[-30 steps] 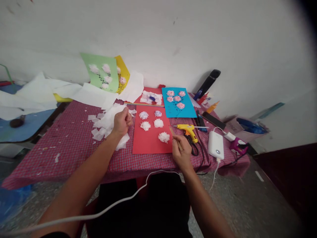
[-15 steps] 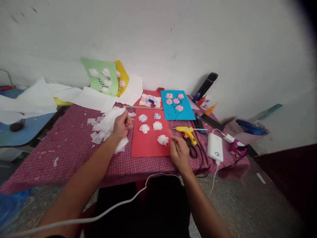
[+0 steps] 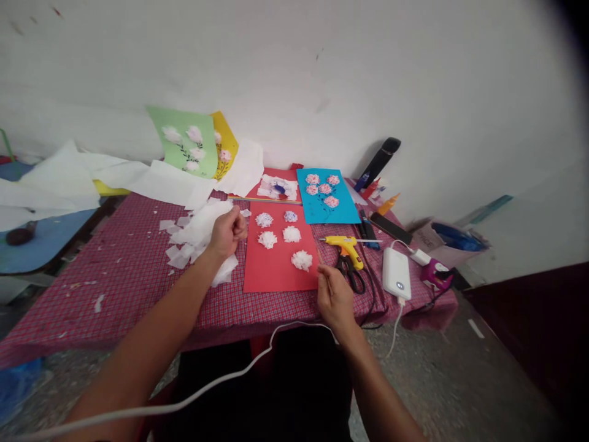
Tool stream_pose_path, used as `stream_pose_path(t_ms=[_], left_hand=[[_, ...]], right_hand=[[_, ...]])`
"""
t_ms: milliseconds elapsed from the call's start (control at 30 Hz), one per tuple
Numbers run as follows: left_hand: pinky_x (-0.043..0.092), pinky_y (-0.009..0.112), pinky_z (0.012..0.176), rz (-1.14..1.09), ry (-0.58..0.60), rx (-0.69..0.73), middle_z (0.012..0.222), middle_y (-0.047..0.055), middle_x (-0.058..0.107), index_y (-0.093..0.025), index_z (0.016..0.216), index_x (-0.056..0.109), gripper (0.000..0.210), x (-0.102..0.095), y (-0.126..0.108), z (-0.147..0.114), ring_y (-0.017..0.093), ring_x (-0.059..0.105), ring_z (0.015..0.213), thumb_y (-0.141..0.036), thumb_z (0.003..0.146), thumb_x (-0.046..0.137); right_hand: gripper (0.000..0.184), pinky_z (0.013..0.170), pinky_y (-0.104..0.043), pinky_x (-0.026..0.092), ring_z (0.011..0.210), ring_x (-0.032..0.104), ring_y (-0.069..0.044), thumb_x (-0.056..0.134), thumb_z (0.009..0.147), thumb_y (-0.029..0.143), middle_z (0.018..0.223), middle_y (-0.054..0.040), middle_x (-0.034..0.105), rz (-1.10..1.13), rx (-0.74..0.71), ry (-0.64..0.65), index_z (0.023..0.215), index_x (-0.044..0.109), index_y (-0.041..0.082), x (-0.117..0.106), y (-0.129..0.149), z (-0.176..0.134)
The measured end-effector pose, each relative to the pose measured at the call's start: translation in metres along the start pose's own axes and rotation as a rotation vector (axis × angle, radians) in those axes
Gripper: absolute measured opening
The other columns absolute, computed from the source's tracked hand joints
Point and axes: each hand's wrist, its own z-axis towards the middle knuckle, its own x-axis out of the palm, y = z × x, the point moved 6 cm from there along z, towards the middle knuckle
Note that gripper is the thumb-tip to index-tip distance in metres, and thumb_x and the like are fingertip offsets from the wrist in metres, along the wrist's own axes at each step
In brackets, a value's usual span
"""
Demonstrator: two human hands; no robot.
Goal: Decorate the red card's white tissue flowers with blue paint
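Note:
My left hand [image 3: 229, 232] is closed in a fist above the pile of white tissue-paper pieces [image 3: 196, 230], near the left edge of a red sheet [image 3: 276, 273]. What its fingers hold, if anything, is hidden. At the sheet's lower right corner, my right hand [image 3: 335, 298] is closed around a thin wooden stick [image 3: 321, 258], whose upper end points away from me. Several tissue flowers lie on the red sheet: a plain white one [image 3: 302, 261] nearest my right hand, and others with purple specks, such as this flower [image 3: 264, 220], farther back.
Right of the sheet lie a yellow glue gun [image 3: 347, 245], black-handled scissors [image 3: 354, 279] and a white power bank [image 3: 396, 273]. Behind are a blue flower card [image 3: 345, 212], a green card [image 3: 184, 132] and a purple-stained tissue [image 3: 278, 187]. A white cable [image 3: 221, 382] crosses in front of me.
My right hand has moved down slightly with the stick. My left hand stays closed in nearly the same place. The whole view has shifted a little.

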Motion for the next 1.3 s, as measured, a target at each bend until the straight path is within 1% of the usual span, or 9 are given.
stream_pose_path(t_ms=[167,267,500,600,700,800,900,1033,1300], left_hand=[[0.024,0.022,0.041,0.015,-0.032,-0.015,0.048,-0.006,0.033,-0.018,0.055,0.049,0.058,0.000,-0.003,-0.002,0.004,0.026,0.037,-0.059,0.088,0.073],[0.027,0.022,0.042,0.022,-0.052,-0.028,0.049,-0.006,0.035,-0.018,0.057,0.051,0.057,0.000,-0.002,-0.003,0.004,0.029,0.037,-0.059,0.089,0.071],[0.031,0.023,0.043,0.031,-0.045,-0.032,0.050,-0.006,0.040,-0.017,0.059,0.055,0.053,-0.003,0.003,-0.001,0.005,0.033,0.038,-0.059,0.086,0.073],[0.034,0.023,0.044,0.047,-0.065,-0.018,0.051,-0.005,0.042,-0.017,0.060,0.056,0.051,-0.004,0.003,0.000,0.006,0.039,0.039,-0.058,0.085,0.074],[0.036,0.023,0.044,0.083,-0.120,0.002,0.054,-0.003,0.048,-0.017,0.062,0.058,0.049,-0.007,0.002,0.001,0.008,0.047,0.044,-0.057,0.084,0.076],[0.043,0.023,0.048,0.091,-0.160,0.017,0.059,-0.001,0.054,-0.016,0.064,0.061,0.046,-0.008,0.002,0.001,0.010,0.054,0.048,-0.054,0.085,0.075],[0.048,0.025,0.053,0.080,-0.156,0.012,0.063,0.000,0.059,-0.016,0.067,0.062,0.043,-0.008,0.003,0.001,0.011,0.057,0.052,-0.052,0.087,0.074],[0.051,0.026,0.056,0.087,-0.139,-0.009,0.063,0.000,0.060,-0.016,0.068,0.064,0.042,-0.009,0.006,0.001,0.012,0.060,0.054,-0.053,0.087,0.074],[0.052,0.026,0.060,0.089,-0.131,-0.035,0.063,0.000,0.059,-0.016,0.067,0.064,0.045,-0.008,0.007,0.001,0.013,0.063,0.058,-0.055,0.088,0.074]], right_hand=[[0.024,0.089,-0.042,0.062,0.101,0.075,-0.025,0.050,0.104,0.021,0.110,-0.0123,0.077,-0.070,-0.045,0.012,0.122,0.067,0.019,0.004,0.007,-0.016],[0.024,0.088,-0.042,0.062,0.099,0.075,-0.025,0.050,0.105,0.022,0.109,-0.0123,0.077,-0.090,-0.042,-0.018,0.121,0.067,0.019,0.005,0.007,-0.018],[0.023,0.088,-0.041,0.062,0.100,0.075,-0.025,0.051,0.105,0.021,0.110,-0.0127,0.077,-0.104,-0.031,-0.051,0.121,0.067,0.018,0.004,0.005,-0.019],[0.024,0.088,-0.041,0.063,0.100,0.075,-0.025,0.050,0.105,0.021,0.111,-0.0127,0.077,-0.126,-0.048,-0.050,0.122,0.067,0.018,0.005,0.005,-0.020],[0.025,0.089,-0.042,0.063,0.101,0.075,-0.025,0.050,0.104,0.020,0.112,-0.0130,0.077,-0.121,-0.049,-0.050,0.123,0.067,0.018,0.005,0.004,-0.020],[0.025,0.089,-0.043,0.063,0.102,0.075,-0.026,0.050,0.104,0.021,0.112,-0.0133,0.077,-0.116,-0.033,-0.045,0.123,0.067,0.018,0.005,0.003,-0.020],[0.025,0.087,-0.043,0.063,0.100,0.075,-0.026,0.050,0.104,0.021,0.110,-0.0134,0.077,-0.128,-0.035,-0.048,0.122,0.067,0.018,0.005,0.004,-0.020],[0.025,0.086,-0.043,0.063,0.098,0.075,-0.026,0.050,0.104,0.021,0.108,-0.0132,0.077,-0.127,-0.042,-0.054,0.121,0.067,0.019,0.004,0.004,-0.020],[0.024,0.089,-0.043,0.063,0.100,0.075,-0.025,0.050,0.104,0.021,0.109,-0.0126,0.077,-0.076,-0.037,-0.055,0.120,0.067,0.020,0.002,0.005,-0.019]])
